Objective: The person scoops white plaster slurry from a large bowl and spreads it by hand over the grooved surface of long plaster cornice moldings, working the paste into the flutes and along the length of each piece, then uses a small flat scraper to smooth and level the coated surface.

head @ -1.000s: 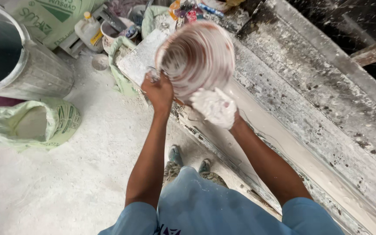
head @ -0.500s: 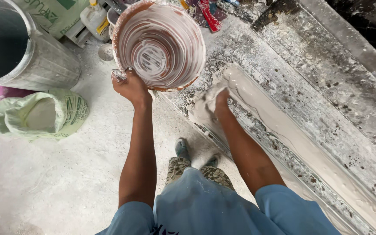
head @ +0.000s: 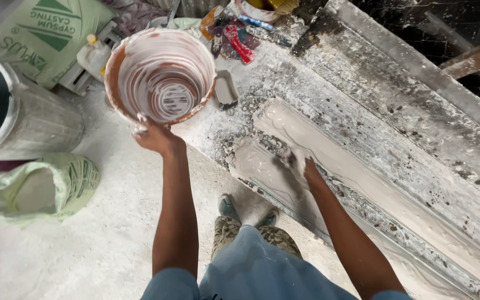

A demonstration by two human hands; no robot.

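A: Status of the right hand (head: 298,164)?

B: Centre frame, plaster-coated, pressed flat into the wet white plaster strip (head: 329,161) on the long spattered counter (head: 418,139); grip state cannot be told.

A: Left hand (head: 154,136)?

B: Above, centre-left: closed on the rim of the round plaster-smeared reddish bucket (head: 162,75), held tilted. Open green sack (head: 34,189) at left.

Smooth plastic bucket (head: 162,75), streaked inside with wet white plaster. Beside bucket: rough, crusted bench (head: 362,116) carrying glossy wet plaster strip (head: 362,178); matt metal drum (head: 23,116).
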